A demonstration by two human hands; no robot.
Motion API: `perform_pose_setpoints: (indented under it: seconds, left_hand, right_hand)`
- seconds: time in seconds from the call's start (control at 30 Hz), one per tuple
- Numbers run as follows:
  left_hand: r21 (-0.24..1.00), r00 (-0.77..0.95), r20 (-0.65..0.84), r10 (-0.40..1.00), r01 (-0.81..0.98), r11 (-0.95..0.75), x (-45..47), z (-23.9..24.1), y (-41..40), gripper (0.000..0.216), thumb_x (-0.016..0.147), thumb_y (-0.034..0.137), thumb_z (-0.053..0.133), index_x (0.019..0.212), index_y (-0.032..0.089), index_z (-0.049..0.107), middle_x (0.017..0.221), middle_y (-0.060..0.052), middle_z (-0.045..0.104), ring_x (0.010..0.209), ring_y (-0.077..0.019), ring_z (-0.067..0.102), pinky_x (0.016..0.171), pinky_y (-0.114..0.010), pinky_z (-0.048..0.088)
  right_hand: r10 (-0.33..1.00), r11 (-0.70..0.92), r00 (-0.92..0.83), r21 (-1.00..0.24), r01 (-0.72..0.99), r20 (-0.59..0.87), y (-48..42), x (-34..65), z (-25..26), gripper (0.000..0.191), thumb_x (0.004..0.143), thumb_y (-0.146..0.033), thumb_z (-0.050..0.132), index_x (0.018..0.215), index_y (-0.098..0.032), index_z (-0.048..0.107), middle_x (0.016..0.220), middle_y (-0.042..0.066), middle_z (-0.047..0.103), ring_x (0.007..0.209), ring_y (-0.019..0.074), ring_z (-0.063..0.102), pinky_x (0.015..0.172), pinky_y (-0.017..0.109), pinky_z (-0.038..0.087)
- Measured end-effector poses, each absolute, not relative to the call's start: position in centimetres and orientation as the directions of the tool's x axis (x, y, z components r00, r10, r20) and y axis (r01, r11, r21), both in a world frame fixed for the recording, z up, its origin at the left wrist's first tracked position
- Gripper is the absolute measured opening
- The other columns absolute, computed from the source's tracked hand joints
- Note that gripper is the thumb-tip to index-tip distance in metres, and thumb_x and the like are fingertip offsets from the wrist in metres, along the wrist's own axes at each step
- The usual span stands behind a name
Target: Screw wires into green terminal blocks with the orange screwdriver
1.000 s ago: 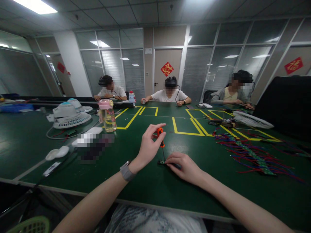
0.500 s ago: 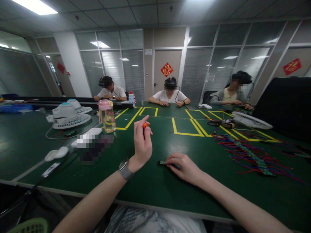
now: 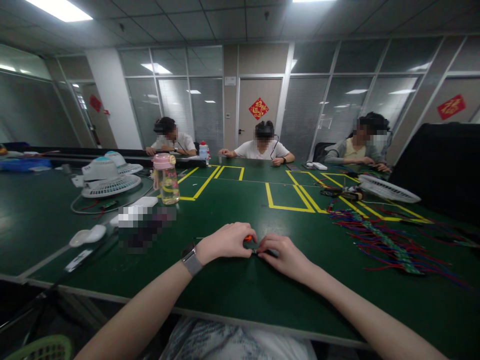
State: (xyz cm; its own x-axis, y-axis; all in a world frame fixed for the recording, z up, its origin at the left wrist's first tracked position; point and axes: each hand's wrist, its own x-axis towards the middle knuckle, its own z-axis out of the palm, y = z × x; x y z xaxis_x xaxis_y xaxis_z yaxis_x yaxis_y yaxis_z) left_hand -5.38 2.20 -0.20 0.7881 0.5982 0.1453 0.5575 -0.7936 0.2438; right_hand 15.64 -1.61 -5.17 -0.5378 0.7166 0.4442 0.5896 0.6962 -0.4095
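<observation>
Low over the green table, my left hand (image 3: pixel 228 240) is closed around an orange-handled tool (image 3: pixel 248 239). A thin dark shaft sticks out on the far side of that hand, and the rest of the tool is hidden. Its thumb and fingertips meet the end of a small circuit board (image 3: pixel 254 251). My right hand (image 3: pixel 282 254) pinches the same board from the right, its fingers covering most of it. Both hands' fingertips are almost touching.
Circuit boards with red and blue wires (image 3: pixel 392 242) lie to the right, near a white fan grille (image 3: pixel 390 188). Leftward stand a pink-lidded bottle (image 3: pixel 167 182) and white fan parts (image 3: pixel 108 185). Yellow tape (image 3: pixel 290 206) marks the table. Several people sit opposite.
My left hand has come down and right from its raised position, bringing the orange-handled tool to the circuit board. My right hand has stayed in place. The person opposite has moved an arm outward.
</observation>
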Motion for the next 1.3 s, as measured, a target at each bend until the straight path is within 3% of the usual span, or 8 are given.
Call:
perform_pose_setpoints:
  seconds: [0.2, 0.4, 0.7, 1.0, 1.3]
  left_hand:
    - [0.192, 0.797, 0.128, 0.590, 0.564, -0.804, -4.6, -1.0, 1.8, 0.015, 0.076, 0.022, 0.063, 0.090, 0.023, 0.069, 0.088, -0.002, 0.067, 0.080, -0.0184, 0.064, 0.069, -0.025, 0.046]
    - [0.092, 0.800, 0.154, 0.579, 0.572, -0.815, -4.3, -1.2, 1.5, 0.009, 0.077, 0.025, 0.062, 0.083, 0.020, 0.068, 0.085, -0.003, 0.068, 0.078, -0.0203, 0.065, 0.064, -0.026, 0.045]
    - [0.082, 0.804, 0.137, 0.579, 0.573, -0.816, -4.3, -1.1, 1.5, 0.014, 0.079, 0.029, 0.062, 0.088, 0.021, 0.069, 0.087, -0.003, 0.069, 0.080, -0.0201, 0.065, 0.064, -0.026, 0.045]
    - [0.203, 0.798, 0.096, 0.594, 0.569, -0.797, -4.9, -0.2, 2.0, 0.022, 0.074, 0.035, 0.071, 0.093, 0.022, 0.071, 0.090, -0.002, 0.066, 0.083, -0.0189, 0.063, 0.067, -0.024, 0.044]
    - [0.375, 0.800, 0.086, 0.593, 0.526, -0.764, -5.8, 0.8, 2.5, 0.043, 0.069, 0.050, 0.076, 0.101, 0.023, 0.070, 0.093, -0.001, 0.063, 0.088, -0.0192, 0.059, 0.071, -0.025, 0.042]
  right_hand:
    - [0.740, 0.673, -0.501, -0.477, 0.565, 0.449, -1.5, 15.6, -5.1, 0.014, 0.081, -0.007, 0.062, 0.078, -0.018, 0.070, 0.082, 0.003, 0.071, 0.077, 0.0165, 0.066, 0.072, 0.027, 0.051]
    - [0.712, 0.702, -0.528, -0.451, 0.552, 0.463, -1.8, 15.5, -4.9, 0.017, 0.080, -0.006, 0.058, 0.078, -0.017, 0.072, 0.085, 0.006, 0.072, 0.080, 0.0178, 0.068, 0.074, 0.028, 0.052]
    - [0.854, 0.517, -0.358, -0.691, 0.504, 0.378, -1.3, 15.7, -4.8, 0.010, 0.076, -0.017, 0.064, 0.072, -0.017, 0.074, 0.076, 0.005, 0.075, 0.072, 0.0182, 0.068, 0.072, 0.028, 0.052]
    - [0.871, 0.479, -0.316, -0.792, 0.377, 0.376, -1.9, 15.1, -4.5, 0.012, 0.077, -0.026, 0.069, 0.072, -0.017, 0.075, 0.078, 0.005, 0.075, 0.075, 0.0197, 0.069, 0.075, 0.030, 0.051]
    - [0.871, 0.478, -0.339, -0.777, 0.410, 0.356, -2.0, 15.2, -4.4, 0.012, 0.076, -0.026, 0.068, 0.071, -0.017, 0.075, 0.078, 0.006, 0.075, 0.075, 0.0198, 0.069, 0.074, 0.030, 0.052]
